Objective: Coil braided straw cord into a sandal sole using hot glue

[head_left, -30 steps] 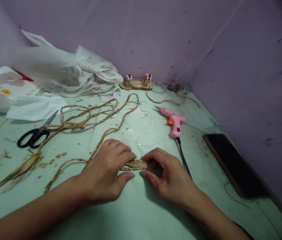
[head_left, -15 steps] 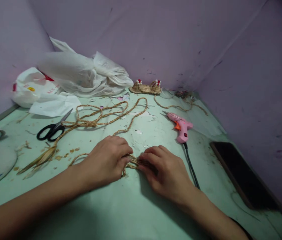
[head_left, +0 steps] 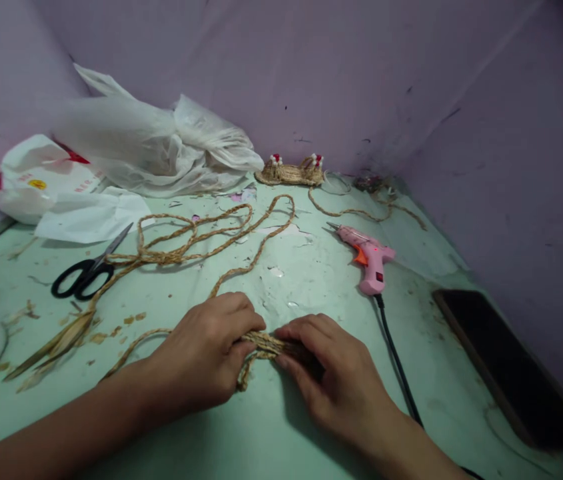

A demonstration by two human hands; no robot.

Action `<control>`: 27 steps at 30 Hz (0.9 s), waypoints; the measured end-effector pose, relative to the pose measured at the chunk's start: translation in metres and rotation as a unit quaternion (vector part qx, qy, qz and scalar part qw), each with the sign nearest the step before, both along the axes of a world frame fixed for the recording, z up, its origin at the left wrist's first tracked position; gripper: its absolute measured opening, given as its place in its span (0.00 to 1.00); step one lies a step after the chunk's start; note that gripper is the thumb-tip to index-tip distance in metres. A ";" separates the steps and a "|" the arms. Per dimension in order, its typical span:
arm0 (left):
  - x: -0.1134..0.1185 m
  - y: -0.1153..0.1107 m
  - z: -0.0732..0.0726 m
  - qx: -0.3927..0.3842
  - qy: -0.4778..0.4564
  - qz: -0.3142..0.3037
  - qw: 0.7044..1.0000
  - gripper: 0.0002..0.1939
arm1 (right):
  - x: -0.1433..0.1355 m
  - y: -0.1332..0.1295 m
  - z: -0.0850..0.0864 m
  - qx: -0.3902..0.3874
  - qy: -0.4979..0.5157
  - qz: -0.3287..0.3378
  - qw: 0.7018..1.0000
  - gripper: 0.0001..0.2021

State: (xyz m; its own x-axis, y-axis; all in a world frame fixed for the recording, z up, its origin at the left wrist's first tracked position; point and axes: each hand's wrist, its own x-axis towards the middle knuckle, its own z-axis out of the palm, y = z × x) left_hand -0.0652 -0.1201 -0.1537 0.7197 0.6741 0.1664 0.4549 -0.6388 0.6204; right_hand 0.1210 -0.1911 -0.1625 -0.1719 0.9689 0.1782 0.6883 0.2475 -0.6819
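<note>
A small bundle of braided straw rope point(head_left: 267, 343) lies between my hands at the near middle of the table. My left hand point(head_left: 214, 350) is closed on its left end, thumb and fingers pinching the strands. On the right end, my right hand point(head_left: 328, 367) has its fingers curled over the strands; its palm side hides part of them. A short rope end hangs by my left thumb. Behind my left hand runs a long loose braided rope point(head_left: 241, 268), looped and loosely knotted, with a frayed leafy end point(head_left: 68, 337) at the left.
Black-handled scissors point(head_left: 92, 267) touch the rope at left. A pink glue gun point(head_left: 372, 257) with a black cord lies right, beside a dark phone point(head_left: 501, 353). White plastic bags point(head_left: 156, 147) and a beaded straw piece point(head_left: 291, 173) sit against the purple wall. Straw scraps litter the left.
The camera view has shifted a little, so my hands and the bundle appear slightly lower. Both hands keep their grip on the rope.
</note>
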 end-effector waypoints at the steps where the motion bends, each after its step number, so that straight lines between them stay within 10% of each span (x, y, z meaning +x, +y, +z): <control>1: 0.000 0.000 0.001 -0.028 -0.018 0.007 0.999 0.09 | 0.000 0.000 0.000 -0.008 0.011 -0.003 1.000 0.08; 27: 0.012 0.001 0.013 -0.239 0.039 0.095 0.966 0.09 | -0.003 0.004 -0.001 -0.128 0.113 -0.076 0.982 0.09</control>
State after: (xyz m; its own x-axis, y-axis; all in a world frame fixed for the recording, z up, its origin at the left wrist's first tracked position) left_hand -0.0532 -0.1195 -0.1403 0.5736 0.7815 -0.2455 0.5921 -0.1884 0.7835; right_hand 0.1177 -0.1867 -0.1631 -0.0052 0.9983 -0.0572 0.5274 -0.0459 -0.8484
